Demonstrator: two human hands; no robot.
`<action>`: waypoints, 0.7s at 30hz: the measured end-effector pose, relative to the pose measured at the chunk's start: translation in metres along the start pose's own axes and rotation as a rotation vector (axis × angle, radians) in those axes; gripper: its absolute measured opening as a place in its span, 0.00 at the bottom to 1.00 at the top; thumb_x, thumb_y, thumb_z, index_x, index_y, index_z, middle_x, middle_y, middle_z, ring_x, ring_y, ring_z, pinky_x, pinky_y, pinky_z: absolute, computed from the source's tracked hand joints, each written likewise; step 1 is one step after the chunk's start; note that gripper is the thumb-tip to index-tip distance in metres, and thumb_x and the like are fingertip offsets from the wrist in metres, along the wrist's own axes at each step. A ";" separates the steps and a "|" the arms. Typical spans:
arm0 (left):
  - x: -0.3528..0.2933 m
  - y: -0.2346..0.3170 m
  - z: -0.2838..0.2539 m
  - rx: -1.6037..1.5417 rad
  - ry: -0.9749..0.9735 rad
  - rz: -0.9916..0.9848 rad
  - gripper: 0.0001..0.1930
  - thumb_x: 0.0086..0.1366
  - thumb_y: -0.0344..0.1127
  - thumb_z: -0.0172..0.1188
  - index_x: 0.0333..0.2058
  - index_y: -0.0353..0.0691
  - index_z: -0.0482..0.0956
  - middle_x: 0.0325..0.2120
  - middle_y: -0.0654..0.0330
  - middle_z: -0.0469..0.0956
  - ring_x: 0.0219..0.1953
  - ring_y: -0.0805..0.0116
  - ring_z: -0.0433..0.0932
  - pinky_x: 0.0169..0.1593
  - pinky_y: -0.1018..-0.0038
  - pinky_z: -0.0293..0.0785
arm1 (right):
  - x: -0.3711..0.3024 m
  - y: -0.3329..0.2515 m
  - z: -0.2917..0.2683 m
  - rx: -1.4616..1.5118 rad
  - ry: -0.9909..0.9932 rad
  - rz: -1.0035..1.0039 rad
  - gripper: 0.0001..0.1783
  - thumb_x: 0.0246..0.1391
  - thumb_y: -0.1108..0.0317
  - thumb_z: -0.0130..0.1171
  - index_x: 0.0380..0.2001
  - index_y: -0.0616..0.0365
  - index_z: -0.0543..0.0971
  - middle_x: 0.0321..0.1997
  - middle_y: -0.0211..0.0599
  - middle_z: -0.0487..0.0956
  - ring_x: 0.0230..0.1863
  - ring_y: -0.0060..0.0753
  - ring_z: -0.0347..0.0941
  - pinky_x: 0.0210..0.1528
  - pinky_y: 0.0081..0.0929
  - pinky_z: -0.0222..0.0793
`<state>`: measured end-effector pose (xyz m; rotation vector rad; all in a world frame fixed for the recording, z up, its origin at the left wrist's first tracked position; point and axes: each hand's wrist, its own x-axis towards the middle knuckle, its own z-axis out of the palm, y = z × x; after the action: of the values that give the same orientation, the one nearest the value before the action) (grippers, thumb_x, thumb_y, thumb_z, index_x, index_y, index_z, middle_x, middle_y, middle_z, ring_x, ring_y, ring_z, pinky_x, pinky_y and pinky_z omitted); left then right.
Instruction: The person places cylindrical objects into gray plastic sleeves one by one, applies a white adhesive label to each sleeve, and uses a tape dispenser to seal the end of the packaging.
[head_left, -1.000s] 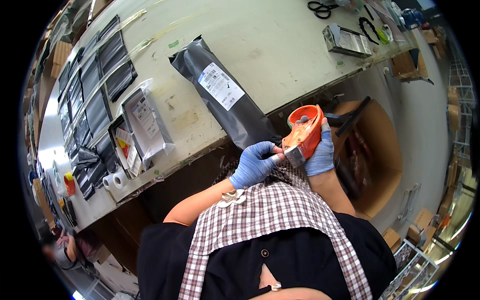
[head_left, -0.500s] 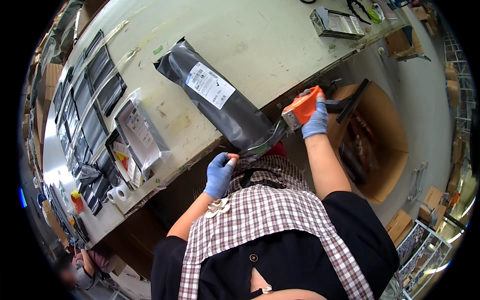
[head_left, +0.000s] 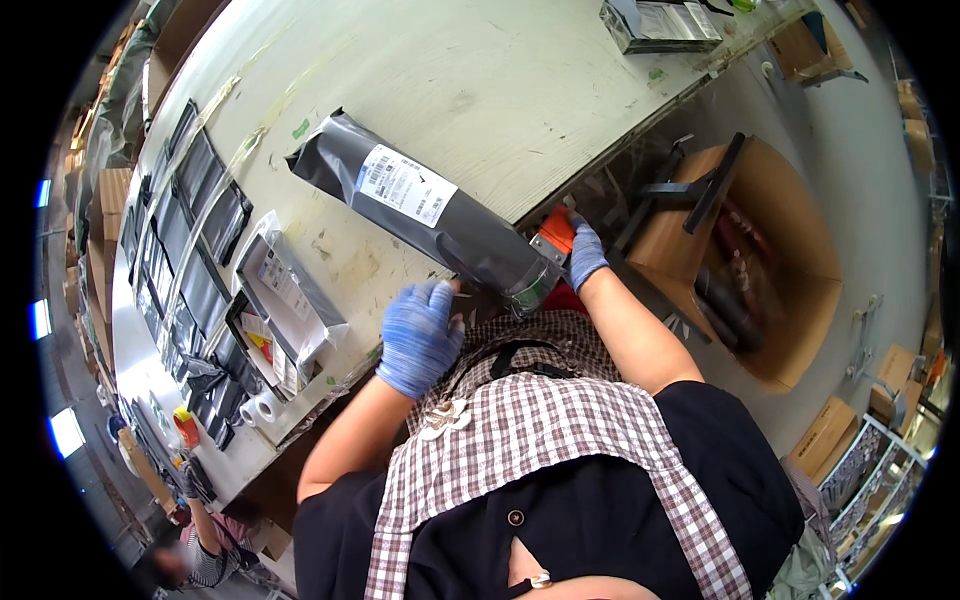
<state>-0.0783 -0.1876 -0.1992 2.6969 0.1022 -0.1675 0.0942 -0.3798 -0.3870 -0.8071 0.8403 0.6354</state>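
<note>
A long grey plastic mailer bag [head_left: 470, 240] with a white label [head_left: 408, 186] lies slantwise at the table's front edge, its near end overhanging. At that end my gloved right hand [head_left: 586, 252] grips an orange tape dispenser [head_left: 556, 232], its metal head against the bag. Clear tape with a green tint [head_left: 533, 292] wraps over the bag's end. My gloved left hand [head_left: 420, 335] is beside the bag's left side, fingers loosely bent and thumb apart, with nothing seen in it; its fingertips are close to the bag.
Flat grey bags [head_left: 190, 235] lie under tape strips on the table's left, beside an open box [head_left: 290, 290] and white rolls [head_left: 262, 406]. Another box [head_left: 660, 25] stands at the far edge. A large carton [head_left: 800, 300] is right of the table. Another person [head_left: 205, 545] is at lower left.
The dispenser in my right hand has moved left and down to the bag's end. My left hand has let go of the stretched tape, which now lies on the bag.
</note>
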 end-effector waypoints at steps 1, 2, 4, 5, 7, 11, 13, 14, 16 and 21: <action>0.017 0.009 -0.020 0.061 0.312 0.213 0.35 0.43 0.36 0.68 0.55 0.53 0.74 0.47 0.57 0.76 0.48 0.50 0.75 0.53 0.53 0.71 | 0.001 0.000 -0.003 0.009 -0.033 0.027 0.21 0.59 0.49 0.58 0.45 0.55 0.78 0.42 0.39 0.83 0.38 0.43 0.80 0.44 0.41 0.78; 0.042 0.017 -0.039 0.267 0.315 0.447 0.39 0.38 0.38 0.70 0.56 0.55 0.74 0.49 0.60 0.73 0.53 0.56 0.72 0.55 0.57 0.70 | 0.004 0.000 -0.006 0.020 -0.067 0.051 0.22 0.60 0.48 0.57 0.46 0.55 0.78 0.43 0.39 0.83 0.40 0.42 0.80 0.46 0.41 0.77; 0.090 0.019 -0.036 0.234 0.178 0.629 0.37 0.37 0.39 0.72 0.53 0.54 0.75 0.45 0.60 0.75 0.49 0.56 0.74 0.53 0.57 0.71 | 0.015 0.010 -0.014 0.116 -0.188 0.131 0.26 0.61 0.44 0.53 0.49 0.55 0.77 0.47 0.39 0.81 0.44 0.41 0.78 0.51 0.41 0.75; 0.114 0.025 -0.031 0.212 0.106 0.740 0.36 0.37 0.40 0.72 0.51 0.54 0.76 0.43 0.60 0.76 0.48 0.55 0.75 0.52 0.58 0.72 | 0.026 0.018 -0.028 0.208 -0.261 0.170 0.29 0.61 0.41 0.51 0.50 0.55 0.76 0.49 0.39 0.81 0.46 0.40 0.78 0.54 0.41 0.73; 0.146 0.030 -0.016 0.241 0.083 0.507 0.32 0.37 0.41 0.73 0.46 0.53 0.77 0.39 0.59 0.77 0.45 0.56 0.77 0.50 0.59 0.72 | 0.004 0.033 -0.042 -0.088 -0.229 0.013 0.37 0.61 0.35 0.46 0.58 0.56 0.69 0.53 0.38 0.78 0.49 0.38 0.76 0.58 0.38 0.69; 0.186 0.051 -0.012 0.309 -0.077 0.152 0.24 0.40 0.45 0.73 0.39 0.51 0.78 0.35 0.59 0.79 0.40 0.56 0.80 0.45 0.61 0.75 | -0.149 0.021 -0.029 -0.506 -0.734 -0.208 0.37 0.60 0.41 0.55 0.60 0.60 0.65 0.48 0.40 0.80 0.49 0.32 0.77 0.56 0.34 0.70; 0.186 0.054 -0.008 0.303 -0.063 0.155 0.24 0.41 0.46 0.72 0.39 0.50 0.79 0.35 0.58 0.80 0.39 0.56 0.80 0.44 0.61 0.75 | -0.234 -0.027 0.008 -0.709 -0.765 -0.283 0.39 0.54 0.59 0.65 0.64 0.60 0.61 0.48 0.42 0.79 0.52 0.35 0.76 0.58 0.33 0.69; 0.188 0.050 -0.008 0.310 -0.045 0.151 0.24 0.41 0.47 0.72 0.39 0.50 0.79 0.35 0.58 0.80 0.39 0.56 0.80 0.43 0.61 0.75 | -0.261 -0.056 0.027 -0.692 -0.864 -0.255 0.42 0.50 0.62 0.68 0.65 0.60 0.60 0.49 0.43 0.78 0.55 0.34 0.75 0.60 0.35 0.68; 0.189 0.030 0.009 0.362 0.041 0.175 0.23 0.42 0.47 0.71 0.39 0.49 0.78 0.34 0.58 0.80 0.39 0.56 0.80 0.43 0.61 0.75 | -0.293 -0.098 0.075 -0.650 -0.936 -0.415 0.44 0.45 0.68 0.71 0.64 0.60 0.62 0.45 0.40 0.81 0.48 0.31 0.79 0.53 0.31 0.75; 0.173 0.052 -0.006 0.223 0.111 0.315 0.25 0.42 0.45 0.71 0.41 0.47 0.77 0.33 0.59 0.78 0.35 0.55 0.78 0.42 0.60 0.74 | -0.151 -0.132 0.130 -0.965 -0.560 -1.484 0.25 0.47 0.59 0.72 0.45 0.57 0.76 0.43 0.40 0.81 0.45 0.41 0.77 0.49 0.33 0.73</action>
<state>0.0989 -0.2242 -0.1957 2.8971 -0.3252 0.0709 0.1666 -0.3709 -0.1592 -1.6944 -0.7401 -0.1728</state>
